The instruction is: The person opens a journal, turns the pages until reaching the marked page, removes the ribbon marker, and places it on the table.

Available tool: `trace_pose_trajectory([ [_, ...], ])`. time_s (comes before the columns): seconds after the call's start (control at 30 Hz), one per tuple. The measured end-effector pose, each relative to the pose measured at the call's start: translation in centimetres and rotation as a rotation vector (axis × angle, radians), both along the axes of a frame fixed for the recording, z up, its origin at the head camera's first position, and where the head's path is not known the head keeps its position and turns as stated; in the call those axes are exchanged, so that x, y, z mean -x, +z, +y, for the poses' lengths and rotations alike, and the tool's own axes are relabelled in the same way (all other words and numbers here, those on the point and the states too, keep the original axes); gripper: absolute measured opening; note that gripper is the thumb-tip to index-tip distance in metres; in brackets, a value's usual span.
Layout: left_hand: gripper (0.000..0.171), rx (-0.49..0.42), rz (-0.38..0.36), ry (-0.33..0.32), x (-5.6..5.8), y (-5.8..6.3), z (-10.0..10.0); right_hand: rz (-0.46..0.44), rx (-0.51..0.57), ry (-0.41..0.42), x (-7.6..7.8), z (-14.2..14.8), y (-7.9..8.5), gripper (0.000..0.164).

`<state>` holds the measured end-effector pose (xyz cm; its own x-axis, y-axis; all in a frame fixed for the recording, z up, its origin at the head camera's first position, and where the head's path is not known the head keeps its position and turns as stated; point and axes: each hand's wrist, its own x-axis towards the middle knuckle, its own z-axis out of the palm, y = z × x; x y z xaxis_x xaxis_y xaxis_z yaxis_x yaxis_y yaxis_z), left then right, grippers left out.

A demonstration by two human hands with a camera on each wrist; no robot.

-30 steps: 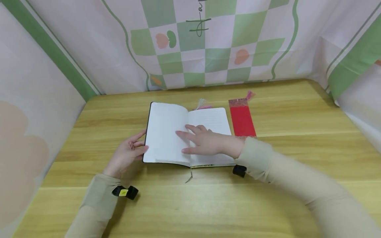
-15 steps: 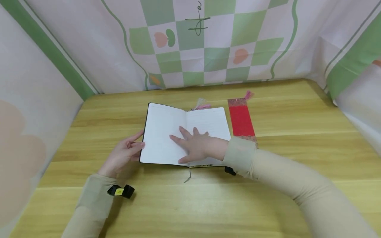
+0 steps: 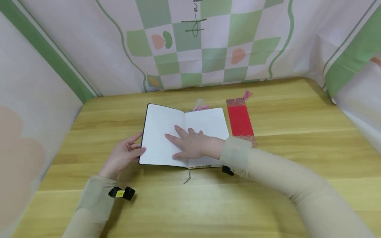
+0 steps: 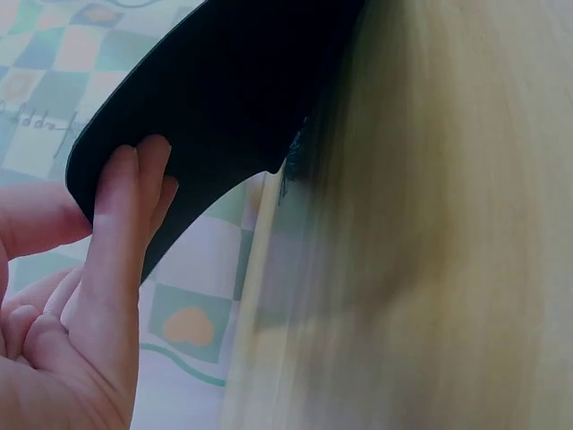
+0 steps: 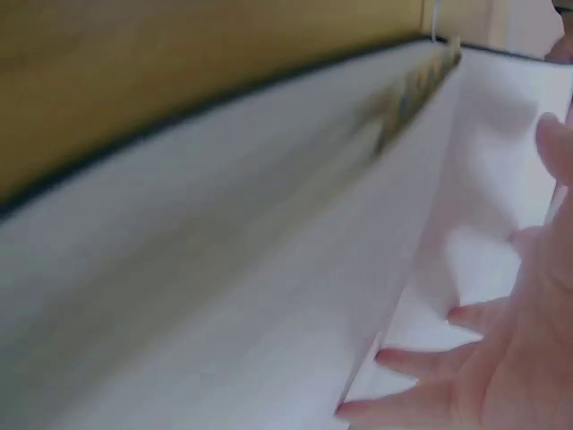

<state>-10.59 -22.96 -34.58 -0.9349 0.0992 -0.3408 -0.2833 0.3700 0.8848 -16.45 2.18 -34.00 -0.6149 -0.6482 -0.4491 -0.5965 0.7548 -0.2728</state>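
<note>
Holding the notebook [image 3: 162, 120] open at its left edge, the left hand [image 3: 123, 153] pinches it, thumb over the page, fingers behind the black cover [image 4: 215, 98]. Left wrist view: that side of the cover is raised, with a gap over the table [image 3: 193, 208]. The notebook lies open mid-table, left half tilted up, right half lower; left page blank-looking, any ruling too faint to read.

Right hand [image 3: 191, 145] lies across the middle of the spread, fingers straight and fanned apart over the left page, wrist over the right page; grips nothing. Cannot tell how much of the palm touches paper.

Patterned strip [image 5: 421, 94] shows at the near edge by the fold, blurred in the right wrist view. White and pink tassels [image 3: 200, 105] poke out at the far edge; cannot tell whether they belong to the strip. Thin dark ribbon [image 3: 187, 178] trails from the spine onto the wood.

Red bookmark [image 3: 240, 120], pink tassel [image 3: 247, 95] at its far end, lies flat just right of the notebook, near end partly behind the right sleeve [image 3: 238, 152]. Green-and-white checked cloth [image 3: 190, 59] hangs behind the table.
</note>
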Motion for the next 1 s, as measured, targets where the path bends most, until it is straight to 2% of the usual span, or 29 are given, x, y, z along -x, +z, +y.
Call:
trace_pose_trajectory([
  [0.13,0.068,0.001,-0.005,0.007,-0.1,-0.2,0.0,-0.037,0.032,-0.052,0.9,1.4,0.1,0.076],
  [0.23,0.068,-0.006,0.001,0.01,-0.1,-0.4,-0.1,-0.022,0.0,-0.069,2.0,3.0,-0.1,0.079],
  [0.37,0.068,-0.015,0.007,0.012,-0.1,-0.6,-0.3,0.02,-0.032,-0.044,3.8,5.1,-0.6,0.083],
  [0.5,0.067,0.002,0.003,0.016,-0.1,-0.7,-0.3,0.031,0.004,-0.033,5.6,6.6,-0.9,0.085],
  [0.8,0.066,-0.001,0.002,0.019,0.1,-0.8,-0.1,0.13,-0.036,-0.069,7.9,7.6,-1.4,0.098],
  [1.0,0.066,0.003,-0.01,0.024,0.2,-0.9,0.0,0.175,-0.054,-0.09,9.0,7.7,-1.0,0.104],
])
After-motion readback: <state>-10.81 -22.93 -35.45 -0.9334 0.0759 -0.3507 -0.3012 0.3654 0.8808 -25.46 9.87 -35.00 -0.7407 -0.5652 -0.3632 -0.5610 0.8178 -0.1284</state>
